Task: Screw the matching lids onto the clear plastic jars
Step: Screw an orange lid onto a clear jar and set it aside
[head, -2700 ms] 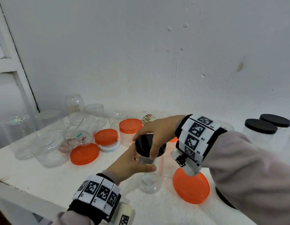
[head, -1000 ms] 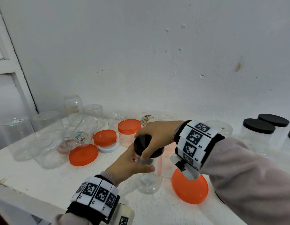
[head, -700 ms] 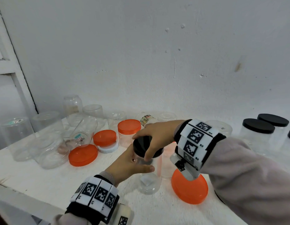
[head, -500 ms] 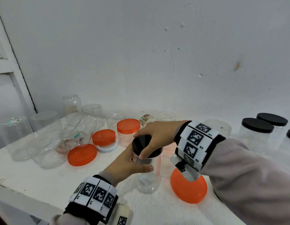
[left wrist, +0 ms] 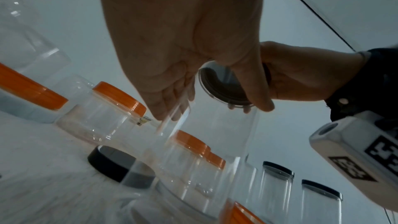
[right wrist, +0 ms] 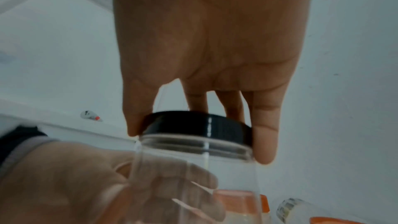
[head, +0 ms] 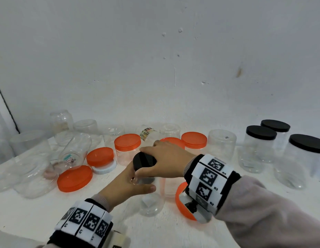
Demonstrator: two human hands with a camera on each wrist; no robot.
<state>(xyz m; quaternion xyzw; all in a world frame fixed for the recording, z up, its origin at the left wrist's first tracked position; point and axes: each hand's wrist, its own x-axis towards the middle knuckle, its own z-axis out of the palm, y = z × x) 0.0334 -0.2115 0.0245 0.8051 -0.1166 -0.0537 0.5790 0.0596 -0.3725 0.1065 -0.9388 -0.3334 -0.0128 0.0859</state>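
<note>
A tall clear plastic jar (head: 151, 203) stands upright near the front middle of the white table (head: 39, 212). My left hand (head: 127, 185) wraps around its upper body, seen also in the left wrist view (left wrist: 183, 67) and the right wrist view (right wrist: 90, 181). A black lid (head: 144, 161) sits on the jar's mouth. My right hand (head: 164, 158) grips that lid from above, thumb and fingers curled round its rim (right wrist: 196, 123). From below, the lid's underside (left wrist: 224, 89) shows through the jar (left wrist: 215, 134).
Several clear jars and orange lids (head: 75, 178) crowd the left and back. An orange-lidded jar (head: 127, 145) stands just behind my hands. Another orange lid (head: 182, 199) lies under my right wrist. Black-lidded jars (head: 259, 149) stand at the right. A loose black lid (left wrist: 109, 163) lies nearby.
My right hand has turned on the black lid, its fingers shifting round the rim. The left hand keeps its hold on the jar, which stays in place.
</note>
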